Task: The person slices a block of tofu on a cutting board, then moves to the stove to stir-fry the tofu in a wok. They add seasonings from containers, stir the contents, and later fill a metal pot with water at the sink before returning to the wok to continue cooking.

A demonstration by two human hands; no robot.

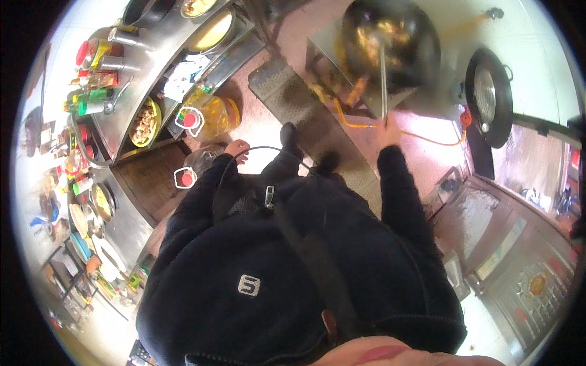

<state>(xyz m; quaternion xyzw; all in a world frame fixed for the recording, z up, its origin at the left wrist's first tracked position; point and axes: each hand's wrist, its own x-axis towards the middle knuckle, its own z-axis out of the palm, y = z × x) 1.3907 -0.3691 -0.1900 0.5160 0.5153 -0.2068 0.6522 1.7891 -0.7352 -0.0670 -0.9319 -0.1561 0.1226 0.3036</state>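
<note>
My right hand [389, 131] grips the end of a long metal handle [383, 82]. That handle reaches into a large dark wok [423, 50], where browned food [382, 34] lies blurred; the tool's head is hidden in it. The wok sits over a metal stove stand [320, 59]. My left hand [237, 150] hangs low at my side with loosely bent fingers and nothing in it. Closest to it is a clear plastic jug [201, 158] with a red cap. Beyond that jug stands a large bottle of yellow oil [213, 114].
A steel counter [132, 59] on the left bears jars, a yellow bowl of chopped food [145, 122] and a pan of yellowish liquid [213, 32]. An orange hose [430, 137] runs behind my right hand. A round black pan [490, 98] leans at the right wall.
</note>
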